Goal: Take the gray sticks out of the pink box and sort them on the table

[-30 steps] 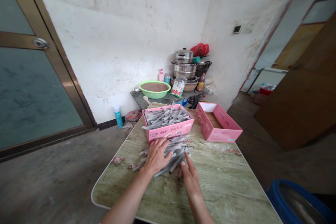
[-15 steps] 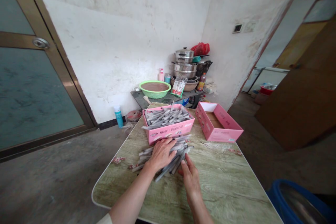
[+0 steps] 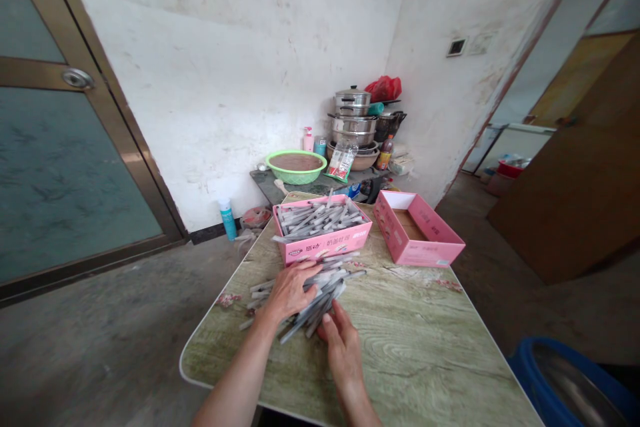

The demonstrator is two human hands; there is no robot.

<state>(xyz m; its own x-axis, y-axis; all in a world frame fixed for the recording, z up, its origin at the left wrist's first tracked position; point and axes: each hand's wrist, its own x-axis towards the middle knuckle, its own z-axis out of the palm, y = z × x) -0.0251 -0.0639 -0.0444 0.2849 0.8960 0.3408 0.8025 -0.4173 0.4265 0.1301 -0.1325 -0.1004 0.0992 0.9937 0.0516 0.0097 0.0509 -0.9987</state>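
A loose pile of slim grey-and-white pen-like sticks (image 3: 327, 287) lies on the table in front of a pink box. My left hand (image 3: 293, 290) rests on top of the pile's left side, fingers stretched out and spread. At the pile's lower right edge is my right hand (image 3: 343, 343), fingers apart and fingertips against the stick ends; I cannot see it grasping any. The pink box (image 3: 327, 245) behind is heaped with the same kind of sticks, a few jutting over its rim.
A second pink box (image 3: 425, 253), open-topped, sits at the table's (image 3: 415, 333) right back. Behind, a dark stand bears a green basin (image 3: 296, 177) of brown contents, stacked pots (image 3: 353, 127) and bottles. A blue tub (image 3: 530, 373) stands low on the right.
Both hands have shifted left and slightly toward me. The loose sticks under them have moved left as well. The two boxes stay in place.
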